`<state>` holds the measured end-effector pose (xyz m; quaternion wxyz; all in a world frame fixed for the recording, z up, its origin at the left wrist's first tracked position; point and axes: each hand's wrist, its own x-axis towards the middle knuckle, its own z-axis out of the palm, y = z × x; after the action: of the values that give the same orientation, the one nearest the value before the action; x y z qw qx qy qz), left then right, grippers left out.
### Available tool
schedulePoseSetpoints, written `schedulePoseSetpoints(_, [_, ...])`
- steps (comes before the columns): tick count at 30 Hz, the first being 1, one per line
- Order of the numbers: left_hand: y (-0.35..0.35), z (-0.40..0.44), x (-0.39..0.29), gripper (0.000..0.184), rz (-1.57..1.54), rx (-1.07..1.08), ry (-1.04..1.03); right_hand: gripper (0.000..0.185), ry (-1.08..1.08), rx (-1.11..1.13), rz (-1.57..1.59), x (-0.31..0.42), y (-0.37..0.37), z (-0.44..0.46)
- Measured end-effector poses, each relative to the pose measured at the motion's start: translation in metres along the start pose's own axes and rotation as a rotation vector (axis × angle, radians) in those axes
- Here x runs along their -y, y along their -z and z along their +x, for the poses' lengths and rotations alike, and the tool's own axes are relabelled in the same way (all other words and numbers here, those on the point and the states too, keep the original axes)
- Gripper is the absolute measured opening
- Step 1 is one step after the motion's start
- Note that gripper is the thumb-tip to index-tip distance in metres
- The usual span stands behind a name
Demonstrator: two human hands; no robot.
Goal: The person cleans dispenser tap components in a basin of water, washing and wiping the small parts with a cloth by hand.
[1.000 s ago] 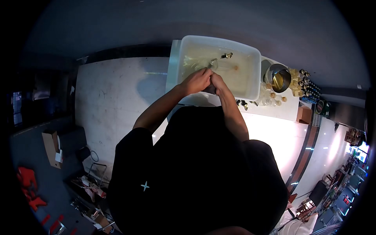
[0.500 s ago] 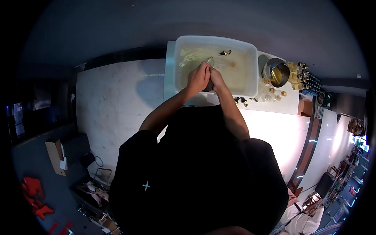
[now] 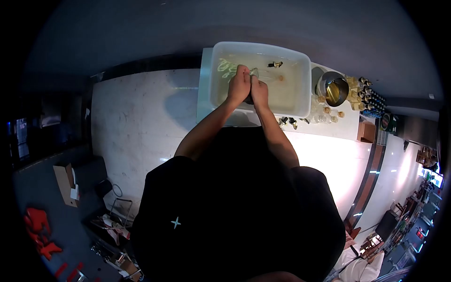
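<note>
Both my hands are over a white plastic tub of water. My left hand and my right hand are closed side by side round a clear glass bottle. Only the bottle's far end shows between my fingers; the rest is hidden. Something dark shows between my wrists, too unclear to name. Beyond my hands, a dark and gold bottle pourer lies in the tub near its far wall.
Right of the tub stand a metal bowl and several clear bottles with gold necks. Yellowish bottles with dark tops stand farther right. Loose pourers lie at the tub's near right side. A cardboard box sits at the table's right end.
My hands have drawn slightly apart from their overlapped grip and now sit side by side. My left hand has moved a little away from my body. The bottle stays between them.
</note>
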<state>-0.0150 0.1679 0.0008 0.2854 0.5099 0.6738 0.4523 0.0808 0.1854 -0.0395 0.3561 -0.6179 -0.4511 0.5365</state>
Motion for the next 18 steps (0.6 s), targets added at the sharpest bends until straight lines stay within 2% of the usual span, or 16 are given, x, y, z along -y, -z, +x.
schedulePoseSetpoints(1, [0.005, -0.003, -0.006, 0.014, 0.037, 0.023, -0.005, 0.055, -0.025, 0.026, 0.043, -0.006, -0.001, 0.003])
schedulePoseSetpoints(4, [0.016, -0.008, -0.005, 0.014, 0.139, 0.070, -0.310, 0.052, -0.368, 0.191, 0.474, -0.011, -0.005, 0.008])
schedulePoseSetpoints(7, [0.022, -0.012, -0.002, 0.016, 0.312, 0.250, -0.272, 0.045, -0.427, 0.257, 0.508, -0.005, 0.000, -0.001])
schedulePoseSetpoints(10, [0.017, -0.019, -0.006, 0.015, 0.363, 0.202, -0.355, 0.043, -0.490, 0.291, 0.583, -0.012, 0.001, -0.001])
schedulePoseSetpoints(13, [0.016, -0.018, -0.013, 0.017, 0.494, 0.256, -0.355, 0.042, -0.579, 0.403, 0.695, -0.012, 0.003, -0.003])
schedulePoseSetpoints(16, [0.008, -0.010, -0.012, 0.024, 0.680, 0.245, -0.496, 0.042, -0.711, 0.490, 0.761, 0.004, 0.011, -0.008])
schedulePoseSetpoints(18, [0.006, -0.007, -0.018, 0.025, 0.729, 0.296, -0.496, 0.043, -0.660, 0.453, 0.821, -0.006, 0.010, -0.004])
